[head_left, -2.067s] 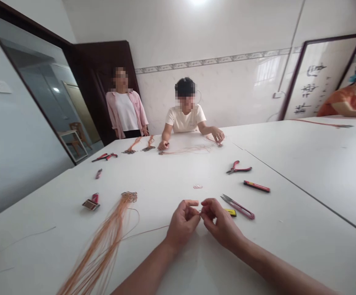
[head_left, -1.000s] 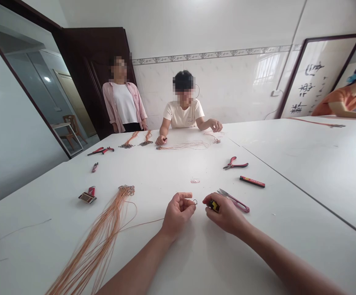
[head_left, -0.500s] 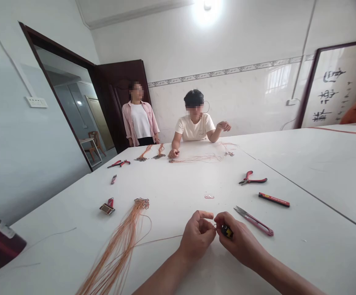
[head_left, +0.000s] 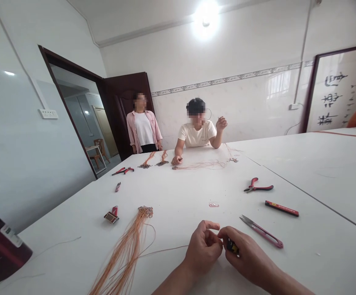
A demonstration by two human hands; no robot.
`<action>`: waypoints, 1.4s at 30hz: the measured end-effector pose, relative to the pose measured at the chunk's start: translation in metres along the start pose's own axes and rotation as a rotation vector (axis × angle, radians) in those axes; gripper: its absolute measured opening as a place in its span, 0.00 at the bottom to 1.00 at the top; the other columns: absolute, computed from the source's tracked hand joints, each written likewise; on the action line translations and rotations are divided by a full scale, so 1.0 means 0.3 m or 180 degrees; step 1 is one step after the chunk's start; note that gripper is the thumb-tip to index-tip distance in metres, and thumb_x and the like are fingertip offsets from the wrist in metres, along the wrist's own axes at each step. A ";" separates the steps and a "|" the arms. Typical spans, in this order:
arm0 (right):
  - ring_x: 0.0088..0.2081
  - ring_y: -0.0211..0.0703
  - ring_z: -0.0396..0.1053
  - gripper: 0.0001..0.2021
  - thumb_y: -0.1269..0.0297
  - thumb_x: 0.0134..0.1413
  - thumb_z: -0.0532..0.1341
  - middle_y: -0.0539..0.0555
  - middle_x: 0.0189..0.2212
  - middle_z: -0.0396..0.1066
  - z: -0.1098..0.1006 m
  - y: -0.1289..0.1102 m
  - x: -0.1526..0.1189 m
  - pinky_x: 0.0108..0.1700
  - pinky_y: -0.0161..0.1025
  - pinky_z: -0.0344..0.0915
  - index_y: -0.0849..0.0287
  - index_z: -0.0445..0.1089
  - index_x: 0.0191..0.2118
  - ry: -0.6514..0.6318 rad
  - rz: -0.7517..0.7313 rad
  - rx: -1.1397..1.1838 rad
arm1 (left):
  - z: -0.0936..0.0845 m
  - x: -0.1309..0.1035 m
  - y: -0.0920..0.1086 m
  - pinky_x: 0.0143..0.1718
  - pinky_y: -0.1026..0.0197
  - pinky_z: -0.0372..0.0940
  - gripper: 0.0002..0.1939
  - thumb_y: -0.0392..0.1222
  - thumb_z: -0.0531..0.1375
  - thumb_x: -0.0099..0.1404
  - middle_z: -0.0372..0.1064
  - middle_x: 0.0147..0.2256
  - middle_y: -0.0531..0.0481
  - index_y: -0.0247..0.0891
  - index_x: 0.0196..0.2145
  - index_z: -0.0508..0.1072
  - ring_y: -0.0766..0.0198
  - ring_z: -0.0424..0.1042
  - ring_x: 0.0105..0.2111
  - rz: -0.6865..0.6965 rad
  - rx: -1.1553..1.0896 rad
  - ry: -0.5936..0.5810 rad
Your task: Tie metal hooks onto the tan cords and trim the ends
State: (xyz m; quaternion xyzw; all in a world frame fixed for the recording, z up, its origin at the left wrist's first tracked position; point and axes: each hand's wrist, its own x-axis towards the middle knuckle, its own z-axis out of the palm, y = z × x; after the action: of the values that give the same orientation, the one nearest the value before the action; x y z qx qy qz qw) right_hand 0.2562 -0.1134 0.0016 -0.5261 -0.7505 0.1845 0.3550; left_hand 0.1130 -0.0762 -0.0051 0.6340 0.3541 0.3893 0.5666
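My left hand [head_left: 204, 248] is closed in a pinch, with a thin orange cord [head_left: 165, 250] running into it from the left. Right beside it, my right hand [head_left: 247, 250] curls around a small black object with yellow marks [head_left: 232, 246], partly hidden in the palm; its kind does not show. The fingertips of both hands meet or nearly meet, and whatever is pinched between them is too small to make out. To the left lies a bundle of orange cords [head_left: 125, 250], its far end gathered at a cluster of small metal pieces [head_left: 145, 212].
Thread snips [head_left: 262, 232], a red-black stick-like case [head_left: 281, 208] and pliers [head_left: 257, 186] lie to the right. A clear packet [head_left: 214, 204] sits ahead. Leftward are a small box [head_left: 111, 217], more pliers [head_left: 122, 171] and a dark red cylinder [head_left: 4, 246]. A co-worker [head_left: 197, 131] sits opposite.
The view has tilted up a little and shifted left, so everything sits lower and further right. My hands keep nearly the same pose. The seated co-worker's raised hand is higher.
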 end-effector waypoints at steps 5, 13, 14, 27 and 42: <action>0.28 0.38 0.61 0.06 0.69 0.47 0.48 0.51 0.26 0.65 -0.003 0.003 0.007 0.29 0.34 0.57 0.58 0.61 0.31 -0.0007 0.0223 0.0430 | -0.003 -0.003 0.001 0.23 0.68 0.53 0.15 0.35 0.58 0.51 0.62 0.22 0.55 0.35 0.39 0.64 0.73 0.57 0.21 -0.0016 0.0104 0.0040; 0.25 0.36 0.57 0.07 0.72 0.43 0.48 0.48 0.23 0.62 0.000 0.003 0.004 0.27 0.33 0.54 0.57 0.57 0.32 0.0034 0.0192 0.0229 | -0.003 -0.003 0.006 0.22 0.68 0.53 0.15 0.33 0.56 0.51 0.62 0.23 0.54 0.35 0.39 0.65 0.73 0.57 0.21 0.0004 0.0133 0.0007; 0.25 0.36 0.56 0.07 0.72 0.42 0.48 0.48 0.23 0.62 0.001 0.003 0.005 0.26 0.32 0.54 0.56 0.57 0.31 0.0019 0.0204 0.0210 | -0.004 -0.004 0.006 0.23 0.68 0.53 0.15 0.32 0.56 0.51 0.62 0.23 0.54 0.35 0.39 0.65 0.73 0.57 0.21 0.0022 0.0143 -0.0012; 0.26 0.36 0.59 0.12 0.72 0.42 0.48 0.48 0.26 0.63 -0.003 0.003 -0.001 0.27 0.33 0.53 0.56 0.58 0.36 -0.0115 0.0150 0.0044 | 0.007 -0.015 0.023 0.23 0.68 0.53 0.17 0.36 0.58 0.52 0.61 0.22 0.55 0.35 0.41 0.64 0.73 0.57 0.21 0.0005 0.0224 -0.0119; 0.30 0.38 0.62 0.14 0.74 0.42 0.49 0.49 0.31 0.67 0.000 0.009 -0.012 0.31 0.34 0.56 0.56 0.58 0.38 -0.0320 -0.0109 -0.0015 | 0.006 -0.012 -0.001 0.22 0.69 0.53 0.19 0.28 0.54 0.49 0.59 0.21 0.57 0.36 0.41 0.64 0.74 0.57 0.20 0.0153 0.0403 -0.0230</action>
State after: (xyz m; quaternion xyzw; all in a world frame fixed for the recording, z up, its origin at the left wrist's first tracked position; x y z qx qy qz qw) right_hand 0.2588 -0.1157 -0.0014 -0.5040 -0.7767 0.2028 0.3187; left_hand 0.1131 -0.0801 -0.0059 0.6905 0.3420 0.3565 0.5284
